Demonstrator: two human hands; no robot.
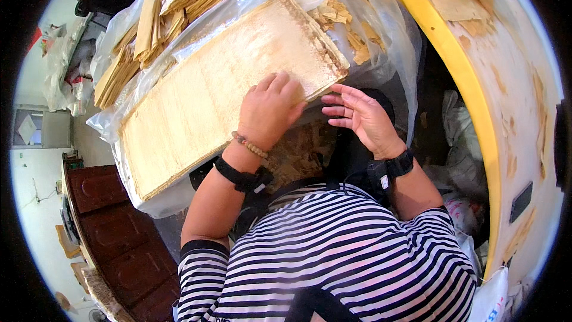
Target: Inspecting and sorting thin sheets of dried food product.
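Observation:
A long stack of thin, pale tan sheets (pixel 196 101) lies slantwise in front of me, its right end ragged and browned. On its top, near the near edge towards the right end, rests my left hand (pixel 271 107). Those fingers are curled in and slightly blurred, and whatever is under the fingertips is hidden. Just off the stack's near right corner is my right hand (pixel 364 120), palm turned up and fingers spread, holding nothing. Its forefinger is at the corner's edge; whether it touches cannot be told.
Clear plastic sheeting (pixel 396 53) lies under the stack. Folded yellowish sheets (pixel 149 30) are heaped beyond it, with broken scraps (pixel 333 15) at the far right. A yellow-edged white table (pixel 465 77) curves along the right, bearing a dark phone (pixel 521 203). Brown wooden panelling (pixel 113 220) stands at left.

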